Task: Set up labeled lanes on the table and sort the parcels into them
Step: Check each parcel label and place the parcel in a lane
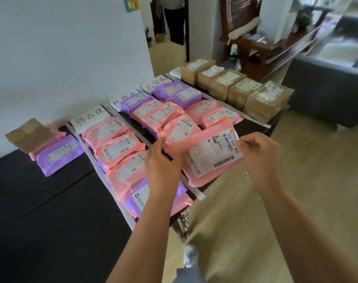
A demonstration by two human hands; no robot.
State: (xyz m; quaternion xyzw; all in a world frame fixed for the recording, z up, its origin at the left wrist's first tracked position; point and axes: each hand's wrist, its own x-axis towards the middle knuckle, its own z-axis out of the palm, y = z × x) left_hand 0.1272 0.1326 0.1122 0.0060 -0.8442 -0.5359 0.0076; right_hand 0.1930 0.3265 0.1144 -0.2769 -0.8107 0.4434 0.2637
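Sorting step: our left hand (161, 160) and right hand (259, 158) each pinch an edge of a pink parcel (212, 158), grip closed on it, over the bench (51, 211) edge, nearer us than the second label sheet (120, 102). Next, we judge: lower it flat into that lane.

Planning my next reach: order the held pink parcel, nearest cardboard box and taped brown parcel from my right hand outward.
1. pink parcel, pinched by right hand
2. cardboard box, rightmost row, near end
3. taped brown parcel, far left
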